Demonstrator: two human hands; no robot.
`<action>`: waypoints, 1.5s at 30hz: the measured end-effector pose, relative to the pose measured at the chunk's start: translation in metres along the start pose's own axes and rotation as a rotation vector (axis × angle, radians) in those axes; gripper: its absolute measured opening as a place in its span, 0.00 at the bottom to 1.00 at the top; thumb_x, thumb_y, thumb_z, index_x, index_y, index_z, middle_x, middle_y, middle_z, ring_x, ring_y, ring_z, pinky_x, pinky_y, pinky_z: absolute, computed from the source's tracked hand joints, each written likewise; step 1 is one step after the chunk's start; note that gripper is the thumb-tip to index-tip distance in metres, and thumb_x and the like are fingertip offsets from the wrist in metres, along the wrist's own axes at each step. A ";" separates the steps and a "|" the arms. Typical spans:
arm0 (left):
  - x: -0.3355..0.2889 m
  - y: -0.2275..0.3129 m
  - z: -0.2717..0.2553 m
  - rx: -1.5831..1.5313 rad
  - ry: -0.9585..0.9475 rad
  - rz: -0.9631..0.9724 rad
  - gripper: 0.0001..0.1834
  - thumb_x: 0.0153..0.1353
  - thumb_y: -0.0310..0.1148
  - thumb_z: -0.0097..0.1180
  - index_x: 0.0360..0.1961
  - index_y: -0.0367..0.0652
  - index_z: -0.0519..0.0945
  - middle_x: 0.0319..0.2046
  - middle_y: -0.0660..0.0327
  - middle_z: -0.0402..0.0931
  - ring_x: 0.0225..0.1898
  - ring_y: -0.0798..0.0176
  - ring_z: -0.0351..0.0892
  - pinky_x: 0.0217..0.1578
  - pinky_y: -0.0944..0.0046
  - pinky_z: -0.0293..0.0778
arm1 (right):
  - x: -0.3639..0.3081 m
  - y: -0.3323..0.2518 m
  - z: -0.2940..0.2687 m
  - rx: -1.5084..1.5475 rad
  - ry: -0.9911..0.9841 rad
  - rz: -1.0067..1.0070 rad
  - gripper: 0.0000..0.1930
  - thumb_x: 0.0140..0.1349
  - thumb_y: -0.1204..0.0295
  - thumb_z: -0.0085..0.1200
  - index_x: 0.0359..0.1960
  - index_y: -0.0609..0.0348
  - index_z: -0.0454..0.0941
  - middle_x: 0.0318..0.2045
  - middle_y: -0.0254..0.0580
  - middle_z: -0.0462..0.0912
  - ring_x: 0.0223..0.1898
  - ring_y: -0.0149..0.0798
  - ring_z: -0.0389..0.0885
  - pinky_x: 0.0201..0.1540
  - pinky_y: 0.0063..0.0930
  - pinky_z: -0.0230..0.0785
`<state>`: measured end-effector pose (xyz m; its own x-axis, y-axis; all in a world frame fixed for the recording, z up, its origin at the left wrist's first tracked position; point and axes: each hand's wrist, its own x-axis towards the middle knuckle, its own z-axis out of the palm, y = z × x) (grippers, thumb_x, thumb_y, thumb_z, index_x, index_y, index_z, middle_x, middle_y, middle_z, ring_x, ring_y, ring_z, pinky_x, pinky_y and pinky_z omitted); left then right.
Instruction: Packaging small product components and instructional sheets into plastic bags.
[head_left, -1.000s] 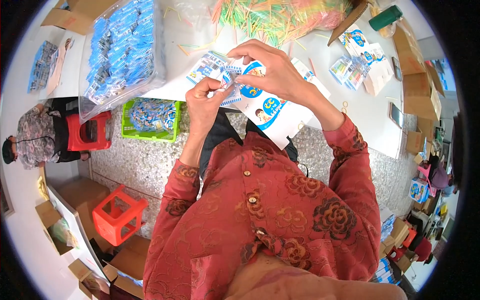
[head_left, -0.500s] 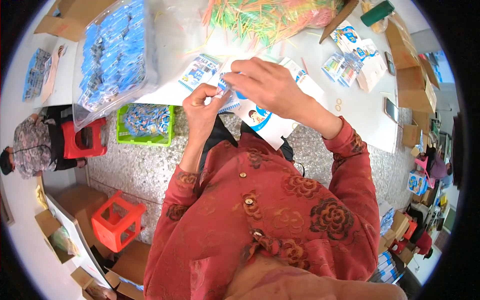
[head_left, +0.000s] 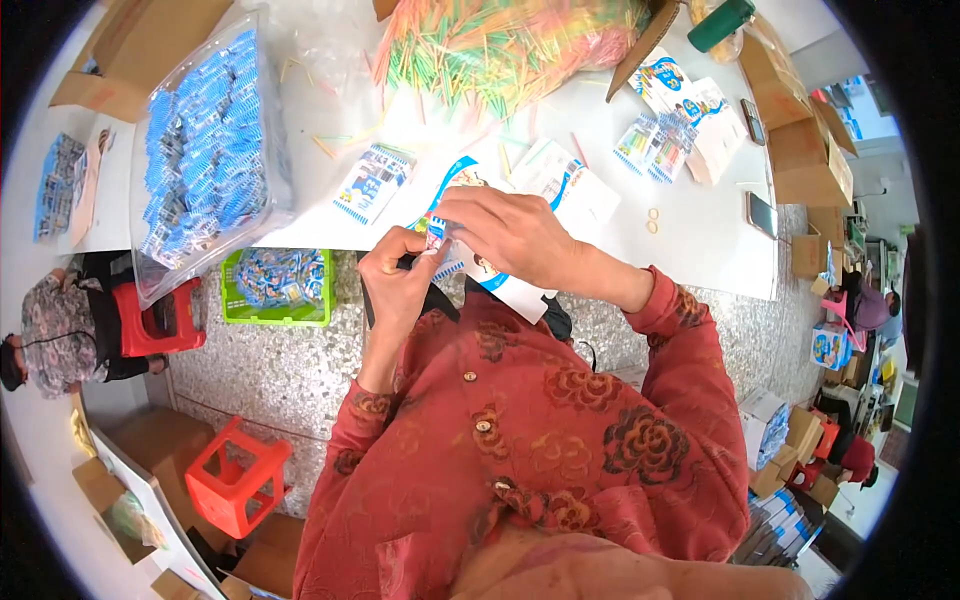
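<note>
Close together, both hands meet at the near edge of the counter [head_left: 692,262]. The left hand [head_left: 397,279], palm inward, pinches a small blue-and-white packet [head_left: 436,237] between thumb and forefinger; the right hand [head_left: 518,238] arches over it, its grip hidden. Since a second ago, its fingers have curled nearer the left's, covering more of the printed white card [head_left: 517,296].

From here I see a red long-sleeved shirt [head_left: 420,470], textured, with big round flowers [head_left: 648,444] in dark brown and gold. Small round buttons [head_left: 483,426] run down the front, more flowers mark both sleeves [head_left: 665,300], and the trousers [head_left: 437,303] look black.
</note>
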<state>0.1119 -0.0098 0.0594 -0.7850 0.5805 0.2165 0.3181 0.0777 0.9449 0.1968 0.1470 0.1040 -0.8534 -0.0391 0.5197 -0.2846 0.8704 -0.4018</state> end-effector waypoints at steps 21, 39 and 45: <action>-0.009 -0.015 0.009 -0.321 -0.023 -0.120 0.07 0.45 0.17 0.60 0.19 0.36 0.73 0.20 0.68 0.72 0.25 0.79 0.67 0.29 0.77 0.64 | -0.005 0.002 -0.006 0.142 0.106 0.075 0.14 0.44 0.79 0.61 0.36 0.58 0.78 0.37 0.38 0.74 0.31 0.33 0.78 0.29 0.25 0.71; -0.013 -0.019 0.009 -0.019 -0.106 -0.105 0.07 0.44 0.22 0.62 0.19 0.36 0.75 0.16 0.66 0.72 0.19 0.77 0.66 0.21 0.74 0.64 | -0.030 0.005 -0.010 -0.053 -0.171 -0.100 0.12 0.45 0.75 0.60 0.33 0.59 0.75 0.42 0.36 0.72 0.32 0.36 0.77 0.30 0.29 0.71; -0.014 -0.011 0.014 0.039 -0.177 -0.110 0.06 0.42 0.22 0.62 0.20 0.35 0.76 0.19 0.61 0.75 0.20 0.73 0.72 0.23 0.72 0.67 | -0.042 0.012 -0.007 -0.037 -0.233 -0.059 0.09 0.50 0.74 0.58 0.33 0.59 0.74 0.34 0.37 0.76 0.30 0.39 0.77 0.32 0.29 0.71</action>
<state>0.1264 -0.0074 0.0421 -0.7115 0.6999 0.0629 0.2588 0.1778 0.9494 0.2329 0.1624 0.0829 -0.9149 -0.1985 0.3516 -0.3240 0.8806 -0.3457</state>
